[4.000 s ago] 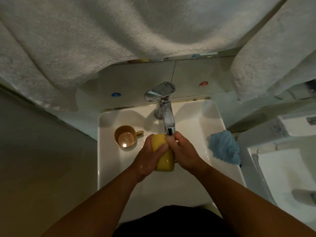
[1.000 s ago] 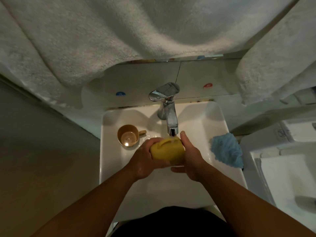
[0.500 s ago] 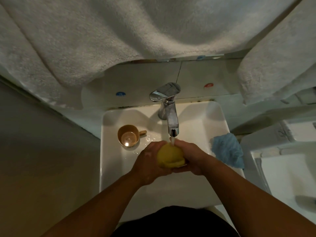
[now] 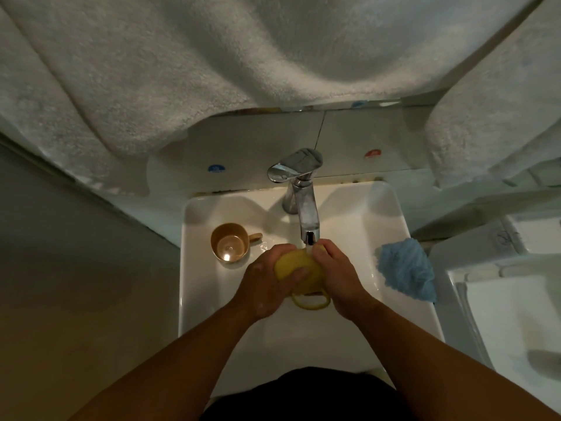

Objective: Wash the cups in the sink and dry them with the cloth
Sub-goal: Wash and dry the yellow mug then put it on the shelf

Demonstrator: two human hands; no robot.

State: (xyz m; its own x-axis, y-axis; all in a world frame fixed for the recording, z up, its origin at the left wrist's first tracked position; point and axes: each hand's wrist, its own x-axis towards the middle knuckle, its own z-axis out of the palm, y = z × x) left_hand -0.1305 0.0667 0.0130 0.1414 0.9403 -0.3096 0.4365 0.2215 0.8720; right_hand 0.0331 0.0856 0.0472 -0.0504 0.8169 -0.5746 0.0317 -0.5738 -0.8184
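Note:
A yellow cup [image 4: 296,264] is held under the chrome tap [image 4: 303,208] over the white sink [image 4: 391,214], its handle pointing toward me. My left hand [image 4: 267,284] grips the cup from the left, thumb across its side. My right hand [image 4: 337,275] holds it from the right, fingers curled at the spout. Water runs from the spout onto the cup. A brown cup [image 4: 229,243] stands upright in the sink's left part, handle to the right. A blue cloth [image 4: 405,268] lies on the sink's right rim.
Grey towels [image 4: 243,62] hang overhead across the top of the view, another at the right [image 4: 491,123]. A white toilet [image 4: 513,305] stands to the right of the sink. A grey wall is at the left.
The yellow cup has been turned in both hands under the running water; its handle now shows toward me. The hands stay under the spout.

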